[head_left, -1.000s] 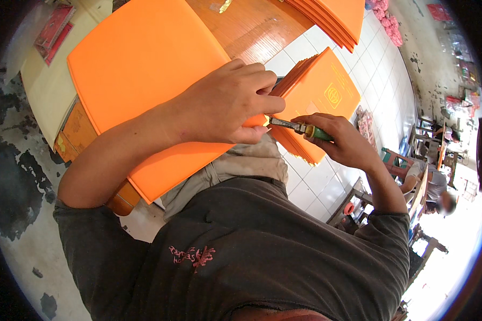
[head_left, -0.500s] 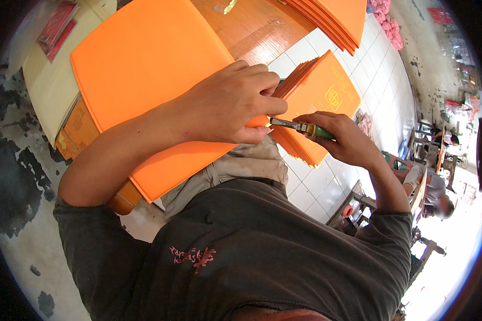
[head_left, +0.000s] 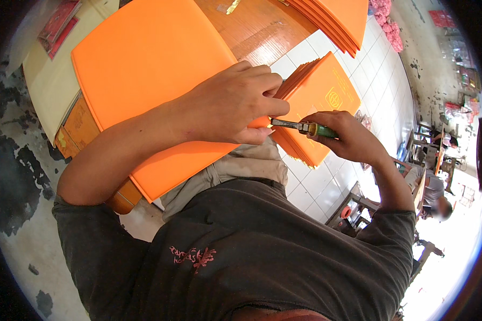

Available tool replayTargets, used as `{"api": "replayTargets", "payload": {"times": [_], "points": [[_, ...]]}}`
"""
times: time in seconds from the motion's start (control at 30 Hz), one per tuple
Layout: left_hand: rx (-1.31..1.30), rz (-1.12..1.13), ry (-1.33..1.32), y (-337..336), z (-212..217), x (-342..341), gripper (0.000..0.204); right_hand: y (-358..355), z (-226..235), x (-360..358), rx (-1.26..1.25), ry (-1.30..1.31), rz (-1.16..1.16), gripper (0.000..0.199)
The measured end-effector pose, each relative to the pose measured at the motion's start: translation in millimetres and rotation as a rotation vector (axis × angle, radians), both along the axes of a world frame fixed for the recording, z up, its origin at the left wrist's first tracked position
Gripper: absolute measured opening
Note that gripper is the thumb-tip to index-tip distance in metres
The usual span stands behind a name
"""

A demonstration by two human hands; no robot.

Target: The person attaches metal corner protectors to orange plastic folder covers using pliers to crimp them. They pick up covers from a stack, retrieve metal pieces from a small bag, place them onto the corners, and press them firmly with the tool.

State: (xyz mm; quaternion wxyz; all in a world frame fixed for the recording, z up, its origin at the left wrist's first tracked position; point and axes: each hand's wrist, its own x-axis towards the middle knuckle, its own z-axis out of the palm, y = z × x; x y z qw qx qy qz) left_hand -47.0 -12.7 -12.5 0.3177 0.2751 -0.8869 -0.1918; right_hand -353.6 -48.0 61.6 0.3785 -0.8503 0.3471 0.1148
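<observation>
My left hand (head_left: 241, 104) is closed on the near right corner of a large, flat orange folder (head_left: 150, 59), its thumb and bent fingers pinching the edge. In my right hand (head_left: 348, 134) is a pair of pliers (head_left: 305, 128) with green grips and dark metal jaws. The jaw tips meet that corner just beside my left thumb, where a small yellow or gold bit shows; my fingers partly hide the contact. Behind the pliers, a stack of orange folders (head_left: 334, 80) with gold print leans next to the wooden table.
Under the large folder lies a wooden tabletop (head_left: 262, 45), with more orange folders (head_left: 337, 18) piled at its far right. A pale sheet (head_left: 43, 91) and red packets (head_left: 59, 32) are at the left. White floor tiles (head_left: 316, 192) lie below; another person (head_left: 436, 187) sits far right.
My right hand and the pliers have shifted very slightly to the right, with the fingers sitting a little differently on the grips. The left hand and the large folder have hardly moved.
</observation>
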Motion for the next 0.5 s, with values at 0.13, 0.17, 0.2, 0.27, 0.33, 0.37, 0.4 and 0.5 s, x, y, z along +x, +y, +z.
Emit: {"api": "replayTargets", "payload": {"times": [0.13, 0.17, 0.2, 0.27, 0.33, 0.37, 0.4, 0.5], "points": [[-0.008, 0.005, 0.013, 0.1, -1.8, -0.8, 0.03, -8.1, -1.5, -4.2, 0.011, 0.042, 0.061, 0.026], [-0.014, 0.008, 0.019, 0.2, -1.9, -0.8, 0.03, -8.7, 0.0, -1.8, 0.031, 0.031, 0.058, 0.024], [-0.016, 0.008, 0.011, 0.1, -2.1, -0.7, 0.03, -9.5, 0.9, -0.2, 0.05, 0.019, 0.055, 0.023], [-0.019, 0.009, -0.003, 0.0, -2.0, -0.7, 0.031, -11.6, 1.8, 0.6, 0.049, 0.012, 0.088, 0.022], [-0.023, 0.009, 0.013, -0.3, -1.7, -0.8, 0.031, -13.2, 3.0, 1.6, 0.053, 0.013, 0.107, 0.022], [-0.026, 0.008, 0.021, -0.5, -1.5, -1.0, 0.031, -13.8, 3.8, 2.1, 0.057, 0.017, 0.111, 0.023], [-0.026, 0.006, 0.024, -0.6, -1.3, -1.5, 0.031, -13.9, 4.5, 2.5, 0.062, 0.021, 0.113, 0.024], [-0.022, 0.008, 0.031, -0.4, -2.3, -0.3, 0.032, -15.8, 4.9, 6.6, 0.123, 0.054, 0.065, 0.023]]}}
